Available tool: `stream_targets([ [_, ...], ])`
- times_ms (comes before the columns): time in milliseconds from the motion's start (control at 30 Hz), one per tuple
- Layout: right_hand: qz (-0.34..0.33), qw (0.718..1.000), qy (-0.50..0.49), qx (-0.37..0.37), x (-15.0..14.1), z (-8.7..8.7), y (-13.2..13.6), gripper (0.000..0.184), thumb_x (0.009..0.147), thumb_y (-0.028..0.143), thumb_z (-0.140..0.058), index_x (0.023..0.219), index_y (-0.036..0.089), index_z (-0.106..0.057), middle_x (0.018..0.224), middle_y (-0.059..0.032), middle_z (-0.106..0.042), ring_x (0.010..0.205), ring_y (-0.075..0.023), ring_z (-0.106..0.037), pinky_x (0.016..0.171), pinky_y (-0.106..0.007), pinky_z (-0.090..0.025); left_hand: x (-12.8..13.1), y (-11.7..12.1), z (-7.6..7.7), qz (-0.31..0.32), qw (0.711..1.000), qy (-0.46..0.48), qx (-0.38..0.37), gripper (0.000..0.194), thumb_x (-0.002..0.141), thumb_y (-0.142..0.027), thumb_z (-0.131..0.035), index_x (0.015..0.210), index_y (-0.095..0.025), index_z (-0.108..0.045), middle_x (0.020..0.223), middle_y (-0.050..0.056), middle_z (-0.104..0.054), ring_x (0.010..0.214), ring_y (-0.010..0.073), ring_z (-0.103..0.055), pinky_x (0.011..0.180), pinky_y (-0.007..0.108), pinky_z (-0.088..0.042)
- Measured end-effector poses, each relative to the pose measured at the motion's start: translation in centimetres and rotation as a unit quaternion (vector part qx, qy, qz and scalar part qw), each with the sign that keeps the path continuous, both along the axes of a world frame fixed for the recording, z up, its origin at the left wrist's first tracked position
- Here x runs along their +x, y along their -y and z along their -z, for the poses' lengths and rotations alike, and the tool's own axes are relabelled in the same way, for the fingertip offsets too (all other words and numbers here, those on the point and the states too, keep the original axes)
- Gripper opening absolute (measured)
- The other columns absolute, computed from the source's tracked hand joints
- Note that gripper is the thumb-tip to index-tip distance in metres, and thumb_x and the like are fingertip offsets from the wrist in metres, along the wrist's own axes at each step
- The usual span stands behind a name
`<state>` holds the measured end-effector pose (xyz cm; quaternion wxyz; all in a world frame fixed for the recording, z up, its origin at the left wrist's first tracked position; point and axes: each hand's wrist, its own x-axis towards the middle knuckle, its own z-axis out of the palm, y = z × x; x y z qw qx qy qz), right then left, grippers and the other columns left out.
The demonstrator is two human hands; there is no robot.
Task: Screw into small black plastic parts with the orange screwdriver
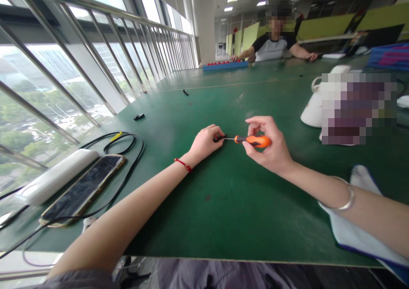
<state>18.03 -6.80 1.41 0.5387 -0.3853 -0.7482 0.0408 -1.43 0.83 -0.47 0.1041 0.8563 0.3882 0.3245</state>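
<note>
My left hand [207, 140] rests near the middle of the green table [191, 203], fingers closed around a small dark part [217, 138] that they mostly hide. An orange and black screwdriver [255, 141] lies level in my right hand [273, 146], between thumb and fingers, with some fingers raised off the handle. Its thin metal shaft points left, and the tip meets the small part at my left fingertips. What kind of part it is, I cannot make out.
On the left lie a phone [84, 189], a white power strip [60, 176] and a black cable [140, 152]. Small black pieces [139, 117] sit farther back. A cloth [348, 225] is under my right forearm; a white jug [313, 110] stands right. A person [275, 46] sits opposite beside a blue rack [225, 66].
</note>
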Motion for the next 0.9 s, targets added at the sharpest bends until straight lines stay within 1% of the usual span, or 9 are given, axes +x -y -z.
stream_targets([
  [167,0.014,0.998,0.047,-0.037,-0.1,-0.06,0.18,0.011,0.076,0.03,-0.06,0.085,0.025,-0.059,0.053,0.0043,-0.049,0.06,-0.0165,-0.053,0.066,-0.031,-0.045,-0.01,0.06,-0.03,0.0,1.0,-0.004,0.002,0.009,0.073,-0.013,-0.058,0.079,-0.016,-0.063,0.083,0.003,-0.061,0.071,0.0134,-0.06,0.068,0.025,-0.051],
  [233,0.012,0.999,0.04,-0.022,-0.11,-0.02,0.21,0.013,0.076,0.027,-0.06,0.088,0.024,-0.059,0.063,0.0016,-0.057,0.066,-0.0173,-0.056,0.067,-0.031,-0.046,-0.02,0.01,0.01,-0.001,1.0,-0.003,0.003,0.009,0.073,-0.013,-0.057,0.079,-0.016,-0.063,0.082,0.003,-0.061,0.071,0.0134,-0.06,0.068,0.025,-0.05],
  [333,0.0,1.0,0.011,0.006,-0.06,0.02,0.1,0.031,0.072,0.021,-0.06,0.103,0.023,-0.055,0.083,-0.0016,-0.061,0.074,-0.0179,-0.058,0.071,-0.032,-0.048,-0.02,-0.06,0.05,0.0,1.0,-0.001,0.004,0.008,0.073,-0.013,-0.057,0.079,-0.016,-0.063,0.082,0.002,-0.061,0.07,0.0134,-0.06,0.067,0.025,-0.05],
  [400,-0.002,1.0,0.013,-0.001,-0.04,0.01,0.03,0.037,0.07,0.022,-0.062,0.106,0.023,-0.053,0.078,0.0003,-0.059,0.07,-0.017,-0.057,0.071,-0.033,-0.047,-0.03,-0.05,0.05,0.001,1.0,-0.001,0.004,0.009,0.072,-0.013,-0.058,0.079,-0.016,-0.063,0.082,0.003,-0.061,0.07,0.0133,-0.06,0.067,0.025,-0.05],
  [500,0.008,0.998,0.051,-0.026,-0.09,-0.03,0.06,0.016,0.074,0.028,-0.062,0.088,0.024,-0.058,0.058,0.0042,-0.054,0.06,-0.0156,-0.053,0.07,-0.033,-0.045,-0.04,-0.01,0.04,0.002,1.0,-0.002,0.006,0.009,0.072,-0.013,-0.058,0.079,-0.016,-0.063,0.082,0.003,-0.061,0.07,0.0134,-0.06,0.067,0.025,-0.05],
  [600,0.019,0.998,0.052,-0.016,-0.12,-0.03,0.16,0.005,0.076,0.028,-0.06,0.079,0.024,-0.06,0.059,0.0021,-0.058,0.064,-0.017,-0.056,0.07,-0.033,-0.046,-0.05,0.0,0.06,0.0,1.0,-0.004,0.004,0.009,0.072,-0.014,-0.058,0.079,-0.016,-0.063,0.083,0.003,-0.062,0.071,0.0137,-0.06,0.068,0.026,-0.05],
  [700,0.017,1.0,0.022,0.001,-0.09,-0.02,0.14,0.024,0.072,0.023,-0.061,0.096,0.024,-0.059,0.078,-0.0007,-0.062,0.073,-0.0182,-0.059,0.071,-0.033,-0.048,-0.06,-0.03,0.09,-0.003,1.0,-0.005,0.002,0.009,0.073,-0.014,-0.058,0.08,-0.016,-0.063,0.084,0.003,-0.062,0.072,0.014,-0.061,0.07,0.027,-0.051],
  [800,0.016,1.0,0.019,-0.008,-0.04,0.01,0.05,0.034,0.07,0.023,-0.063,0.103,0.024,-0.055,0.071,0.002,-0.057,0.066,-0.0169,-0.056,0.072,-0.034,-0.048,-0.04,-0.04,0.09,-0.002,1.0,-0.003,0.0,0.01,0.072,-0.013,-0.058,0.08,-0.016,-0.063,0.084,0.002,-0.062,0.072,0.014,-0.061,0.07,0.027,-0.051],
  [900,0.022,0.999,0.04,-0.024,0.0,0.1,0.02,0.012,0.074,0.028,-0.063,0.084,0.024,-0.059,0.059,0.0031,-0.055,0.062,-0.017,-0.055,0.07,-0.034,-0.047,-0.02,-0.04,0.07,0.002,1.0,0.003,-0.002,0.009,0.072,-0.012,-0.058,0.079,-0.016,-0.063,0.083,0.003,-0.062,0.071,0.0138,-0.06,0.069,0.027,-0.051],
])
